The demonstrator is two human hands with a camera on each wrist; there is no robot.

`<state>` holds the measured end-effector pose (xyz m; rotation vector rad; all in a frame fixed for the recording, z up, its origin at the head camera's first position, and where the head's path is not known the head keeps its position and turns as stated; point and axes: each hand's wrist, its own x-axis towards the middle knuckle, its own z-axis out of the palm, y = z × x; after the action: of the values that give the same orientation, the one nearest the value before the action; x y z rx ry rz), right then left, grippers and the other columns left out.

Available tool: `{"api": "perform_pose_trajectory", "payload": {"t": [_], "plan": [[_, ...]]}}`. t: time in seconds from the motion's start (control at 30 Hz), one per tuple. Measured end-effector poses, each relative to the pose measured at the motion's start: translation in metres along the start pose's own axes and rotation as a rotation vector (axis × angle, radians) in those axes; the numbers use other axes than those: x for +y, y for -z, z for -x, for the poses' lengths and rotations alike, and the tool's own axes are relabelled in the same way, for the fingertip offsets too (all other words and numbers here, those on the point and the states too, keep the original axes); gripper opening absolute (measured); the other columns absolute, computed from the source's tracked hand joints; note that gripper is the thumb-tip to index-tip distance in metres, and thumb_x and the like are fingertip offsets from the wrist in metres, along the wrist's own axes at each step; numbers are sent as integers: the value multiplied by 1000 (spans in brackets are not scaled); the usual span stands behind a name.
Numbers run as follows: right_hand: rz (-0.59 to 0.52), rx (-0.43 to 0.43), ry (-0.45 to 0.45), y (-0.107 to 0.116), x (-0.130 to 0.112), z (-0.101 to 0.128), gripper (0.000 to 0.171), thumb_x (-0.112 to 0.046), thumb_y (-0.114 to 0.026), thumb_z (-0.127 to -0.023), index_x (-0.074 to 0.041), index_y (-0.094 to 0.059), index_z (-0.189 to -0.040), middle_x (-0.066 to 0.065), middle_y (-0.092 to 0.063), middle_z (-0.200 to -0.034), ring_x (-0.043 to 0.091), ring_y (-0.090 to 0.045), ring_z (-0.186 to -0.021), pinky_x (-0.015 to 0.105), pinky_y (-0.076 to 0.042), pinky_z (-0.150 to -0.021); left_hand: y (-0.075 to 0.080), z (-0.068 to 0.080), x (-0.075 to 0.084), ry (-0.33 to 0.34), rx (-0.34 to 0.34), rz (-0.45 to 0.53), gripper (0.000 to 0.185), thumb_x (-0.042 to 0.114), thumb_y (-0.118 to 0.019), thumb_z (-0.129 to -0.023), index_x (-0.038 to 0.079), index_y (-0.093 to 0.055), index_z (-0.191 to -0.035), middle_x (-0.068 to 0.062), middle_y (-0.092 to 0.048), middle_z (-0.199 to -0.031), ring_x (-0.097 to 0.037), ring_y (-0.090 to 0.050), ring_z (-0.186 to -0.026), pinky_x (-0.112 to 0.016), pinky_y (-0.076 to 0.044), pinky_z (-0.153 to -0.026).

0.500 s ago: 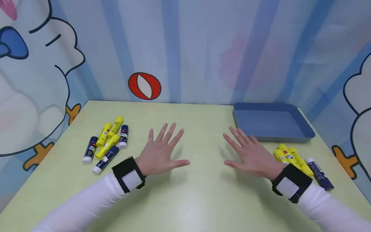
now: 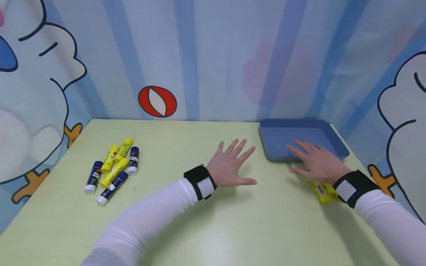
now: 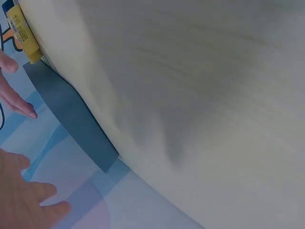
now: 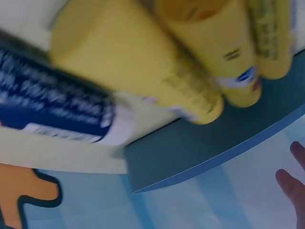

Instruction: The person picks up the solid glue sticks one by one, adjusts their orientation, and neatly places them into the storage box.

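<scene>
Hovering wide-spread, the left hand point(image 2: 230, 168) and right hand point(image 2: 320, 164) hold nothing above the bench point(image 2: 253, 229). Below the right one, partly hidden, lie yellow glue sticks point(image 2: 320, 192) — a navy stick point(image 4: 55, 100) beside them in that wrist's view. A blue tray point(image 2: 277, 137) sits just past it; more glue sticks point(image 2: 114, 172) lie well left of the left hand. They should prove light, stiff, smooth — best pinched mid-barrel.

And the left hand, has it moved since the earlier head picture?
Yes. In the head view, the left hand has moved to the right: it is farther right of the printed red-and-white ball and closer to the blue tray.
</scene>
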<state>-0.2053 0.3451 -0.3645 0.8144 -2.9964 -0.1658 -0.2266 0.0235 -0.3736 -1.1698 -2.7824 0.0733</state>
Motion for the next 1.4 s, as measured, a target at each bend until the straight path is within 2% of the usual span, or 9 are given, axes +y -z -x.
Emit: {"api": "perform_pose_trajectory", "payload": {"t": [0.13, 0.33, 0.47, 0.6, 0.77, 0.9, 1.0, 1.2, 1.4], "plan": [[31, -33, -70, -4, 17, 6, 79, -55, -54, -93, -6, -33, -150, 29, -30, -149, 50, -33, -132, 64, -26, -104, 0, -23, 16, 5, 6, 18, 97, 81, -40, -83, 26, -10, -157, -8, -13, -161, -26, -15, -146, -58, -19, -111], [73, -69, -189, -11, 44, 18, 82, -57, -55, -93, -1, -34, -148, 34, -32, -145, 54, -32, -130, 67, -26, -102, -4, -54, 34, 35, -38, 41, 92, 77, -40, -87, 26, -9, -157, -6, -13, -161, -23, -19, -146, -52, -25, -111], [62, -87, -246, -12, 57, 26, 82, -57, -54, -93, 1, -34, -147, 37, -31, -143, 56, -29, -129, 68, -24, -102, -11, -71, 43, 37, -69, -9, 88, 73, -41, -89, 27, -10, -157, -4, -15, -161, -22, -21, -145, -49, -29, -110], [50, -98, -283, -11, 64, 33, 78, -53, -54, -95, 3, -34, -147, 39, -29, -142, 59, -29, -127, 69, -24, -101, -16, -83, 56, -3, -105, -64, 82, 68, -39, -93, 27, -11, -157, -3, -15, -161, -20, -21, -145, -48, -30, -109], [81, -106, -297, -11, 67, 35, 74, -48, -54, -96, 5, -35, -145, 40, -32, -140, 59, -32, -126, 67, -28, -100, -16, -90, 68, -20, -141, -74, 77, 65, -40, -95, 29, -12, -157, 0, -16, -161, -18, -21, -145, -46, -31, -109], [115, -121, -310, -13, 68, 35, 68, -40, -57, -96, 6, -39, -143, 40, -38, -136, 57, -37, -123, 66, -31, -99, -17, -90, 70, -4, -171, -72, 76, 63, -41, -95, 29, -13, -157, 1, -18, -160, -17, -20, -145, -46, -31, -109], [132, -108, -293, -16, 68, 35, 57, -29, -61, -95, 7, -46, -137, 37, -48, -126, 54, -46, -116, 64, -38, -94, -20, -88, 69, -1, -178, -79, 74, 62, -41, -96, 28, -15, -157, 1, -22, -159, -17, -20, -145, -46, -31, -109], [147, -68, -234, -22, 71, 35, 34, -7, -65, -89, 9, -59, -119, 22, -58, -92, 39, -59, -83, 53, -50, -74, -21, -87, 70, 10, -129, -121, 64, 59, -40, -98, 26, -31, -152, 2, -44, -147, -16, -33, -138, -44, -37, -105], [130, -105, -231, -21, 73, 33, 16, 3, -63, -87, 5, -62, -103, 14, -57, -79, 31, -57, -69, 47, -51, -63, -17, -88, 70, 48, -73, -153, 42, 46, -45, -101, 23, -51, -137, 5, -58, -130, -15, -48, -124, -44, -37, -105]]}}
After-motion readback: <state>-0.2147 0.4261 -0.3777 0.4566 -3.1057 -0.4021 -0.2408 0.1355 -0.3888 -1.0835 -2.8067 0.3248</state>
